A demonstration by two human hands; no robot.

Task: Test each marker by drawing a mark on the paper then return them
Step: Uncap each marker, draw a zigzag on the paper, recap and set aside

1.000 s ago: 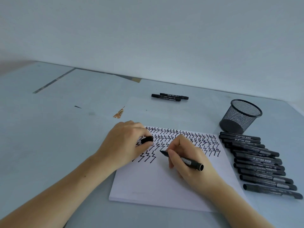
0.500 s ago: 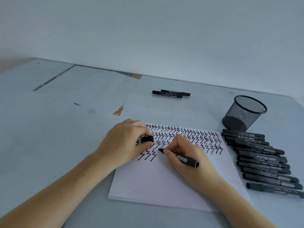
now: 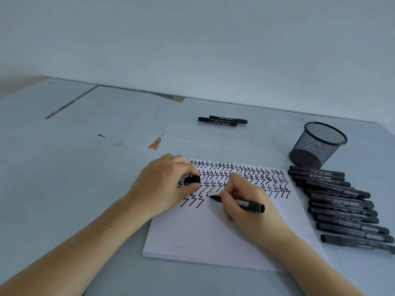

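The marker (image 3: 239, 202) in use lies slanted across the middle of the paper (image 3: 205, 236), its uncapped tip pointing left and touching the sheet just right of the last zigzag in the nearest row, where a short fresh stroke shows. The right hand (image 3: 250, 208) holds it: the grip is closed round the barrel near the tip, fingers curled under, and the butt end sticks out to the right over the knuckles. The left hand (image 3: 164, 186) rests on the paper's left part, its grip pinched on the black cap (image 3: 192, 179) between thumb and curled fingers, the cap lying level just above the near rows of marks.

The paper is a thin stack of white sheets on the grey-blue surface (image 3: 64, 189). Rows of black zigzag marks (image 3: 245, 174) fill its far part from left to right; the nearest row has only a few marks, at the left. The near half of the sheet is blank.

Just right of the paper a row of capped black markers (image 3: 342, 206) lies side by side, stepping from far to near along the sheet's right edge. Beyond their far end stands a black mesh pen cup (image 3: 318, 144), upright. Well apart, at the far middle of the surface, two more capped markers (image 3: 222, 121) lie touching side by side. A torn brownish patch (image 3: 155, 143) shows on the surface far left of the paper.
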